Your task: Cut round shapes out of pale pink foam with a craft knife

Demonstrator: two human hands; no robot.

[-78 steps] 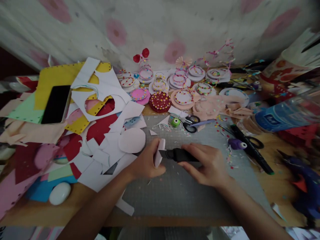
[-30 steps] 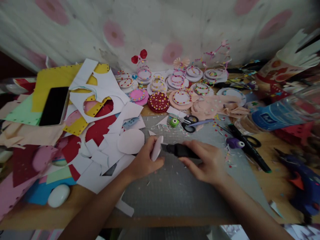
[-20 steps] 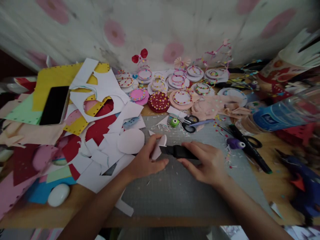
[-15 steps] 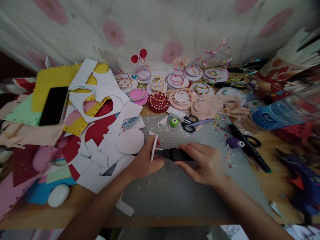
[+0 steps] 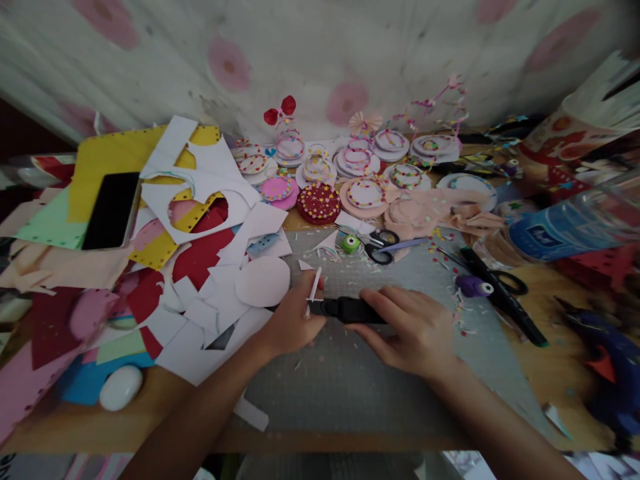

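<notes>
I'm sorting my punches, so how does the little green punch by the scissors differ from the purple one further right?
The green punch lies on the grey cutting mat beside the black-handled scissors; the purple punch lies near the mat's right edge, by a black marker. The purple one looks slightly larger. Both are small, rounded and untouched by either hand.

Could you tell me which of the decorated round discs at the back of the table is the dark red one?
It is the dark red disc dotted with small coloured stars, in the front row; its neighbours are pink, peach or white.

Phone (image 5: 111, 209) on paper scraps, scissors (image 5: 381, 251) & green punch (image 5: 351, 244) behind.
</notes>
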